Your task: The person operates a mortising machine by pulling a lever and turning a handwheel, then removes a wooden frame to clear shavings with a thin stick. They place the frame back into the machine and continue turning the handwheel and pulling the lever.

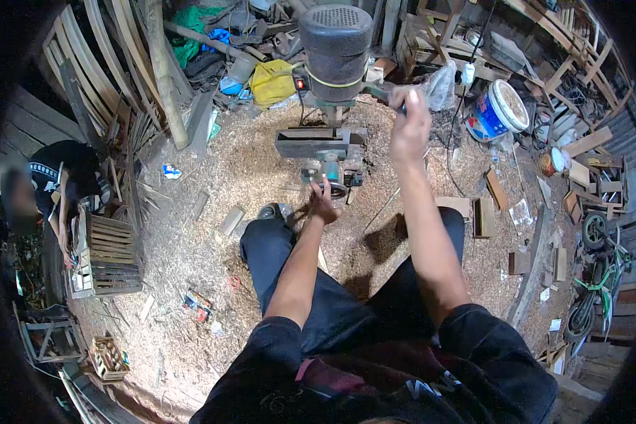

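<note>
In the middle stands a bench machine with a dark cylindrical motor housing (336, 53), like a drill press or mortiser. A wooden block (307, 147) lies across its work table, below the head. Under the block is a teal vise part with a round handwheel (339, 191). My left hand (324, 203) rests on this handwheel, fingers over its rim, one finger stretched forward. My right hand (410, 131) is raised on the right of the head, closed around the end of a lever (378, 90); the fingers partly hide the grip.
Wood shavings cover the floor. Loose wooden blocks (483, 218) lie by my right leg. A paint bucket (497, 111) stands at right, a yellow sack (272, 83) behind. A slatted crate (109, 254) is at left beside another person (67, 177). A bicycle (592, 297) leans far right.
</note>
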The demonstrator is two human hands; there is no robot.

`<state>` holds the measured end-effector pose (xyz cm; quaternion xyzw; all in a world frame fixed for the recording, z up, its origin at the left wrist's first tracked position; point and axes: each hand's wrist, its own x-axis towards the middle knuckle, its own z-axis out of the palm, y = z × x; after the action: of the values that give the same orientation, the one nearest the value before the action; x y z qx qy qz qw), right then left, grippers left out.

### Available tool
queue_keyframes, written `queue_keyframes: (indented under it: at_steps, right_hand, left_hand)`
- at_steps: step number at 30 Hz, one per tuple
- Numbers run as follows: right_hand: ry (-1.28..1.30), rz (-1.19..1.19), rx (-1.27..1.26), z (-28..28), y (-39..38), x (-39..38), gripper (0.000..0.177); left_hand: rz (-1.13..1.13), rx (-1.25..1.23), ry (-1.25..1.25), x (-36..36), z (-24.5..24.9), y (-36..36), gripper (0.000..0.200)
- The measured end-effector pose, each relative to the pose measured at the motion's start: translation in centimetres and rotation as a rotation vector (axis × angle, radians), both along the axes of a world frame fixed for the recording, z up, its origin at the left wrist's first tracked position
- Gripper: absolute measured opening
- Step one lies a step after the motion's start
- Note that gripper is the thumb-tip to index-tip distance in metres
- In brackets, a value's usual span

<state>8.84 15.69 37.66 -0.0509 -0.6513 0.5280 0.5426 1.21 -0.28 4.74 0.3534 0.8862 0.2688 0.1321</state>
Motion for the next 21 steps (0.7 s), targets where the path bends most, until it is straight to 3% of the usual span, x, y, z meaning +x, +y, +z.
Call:
queue_keyframes:
  at_steps: [5, 6, 11, 13, 14, 15, 16, 17, 19, 20, 21]
  right_hand:
    - [0.011, 0.102, -0.039, -1.8, -1.0, 1.4, 0.031]
    - [0.033, 0.111, -0.067, -1.3, -0.7, 0.8, 0.039]
    - [-0.711, 0.209, -0.278, 6.2, 3.7, 0.4, 0.056]
    - [-0.878, 0.300, -0.147, 7.2, 5.2, -2.1, 0.053]
    - [-1.072, 0.112, 0.222, 9.0, 3.6, -2.7, 0.047]
    - [-1.234, -0.091, 0.599, 10.9, 1.9, -3.4, 0.046]
    - [-1.422, -0.479, 0.812, 7.9, 3.0, -5.2, 0.041]
    - [-1.452, -0.349, 0.757, 7.5, 2.7, -4.7, 0.041]
    - [-1.512, -0.111, 0.645, 7.6, 1.4, -2.2, 0.040]
    - [-1.386, -0.246, 0.493, 7.5, 0.3, -1.0, 0.036]
    - [-1.410, -0.234, 0.479, 6.9, -0.1, -0.5, 0.034]
  left_hand:
    - [0.039, -0.095, 0.055, 0.2, 0.5, 0.4, 0.124]
    - [0.034, -0.109, 0.025, 0.1, 0.7, 0.2, 0.123]
    - [0.015, -0.116, -0.142, -1.2, 1.4, 0.9, 0.119]
    - [-0.011, -0.059, -0.111, -1.0, 0.9, 0.1, 0.115]
    - [-0.022, 0.137, 0.043, -1.9, -2.9, 0.1, 0.103]
    - [0.013, 0.184, 0.079, -1.3, -0.6, -0.2, 0.093]
    - [-0.014, 0.316, 0.019, -2.4, -0.9, 0.0, 0.088]
    - [-0.047, 0.436, -0.053, -3.1, -2.0, -0.2, 0.083]
    - [-0.024, 0.251, -0.079, -3.5, -1.5, 0.0, 0.074]
    - [-0.012, 0.164, -0.086, -3.8, -1.3, 0.4, 0.069]
    - [-0.013, 0.152, -0.015, -3.5, -2.4, 0.6, 0.064]
